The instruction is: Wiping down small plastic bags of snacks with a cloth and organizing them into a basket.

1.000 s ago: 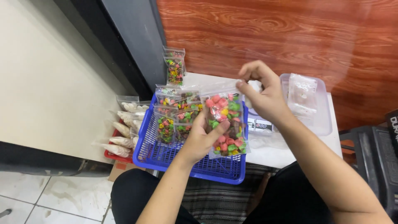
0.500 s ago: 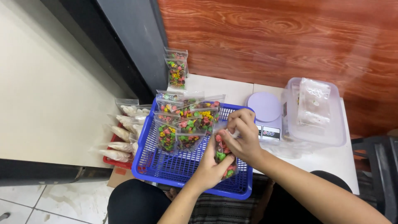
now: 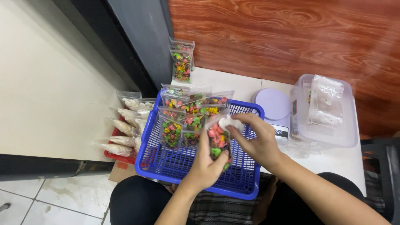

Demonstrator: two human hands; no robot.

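**Candy bag held upright over the blue basket**

While it is held above the blue basket (image 3: 166, 162), the small clear bag of candy (image 3: 217, 141) is gripped from both sides. The left hand (image 3: 206, 164) is closed round its lower half, fingers curled and thumb pressed against the plastic. The right hand (image 3: 258, 141) is pinched shut on the bag's top edge — a small white piece (image 3: 228, 122) is seen at the fingertips there. The bag's long axis runs roughly upright, mouth away from the person. Pink, green and dark pieces are seen through the plastic. More filled bags (image 3: 183, 114) are stacked at the basket's far end; a round lilac scale (image 3: 273, 105) and a clear lidded box (image 3: 329, 112) are set to the right.
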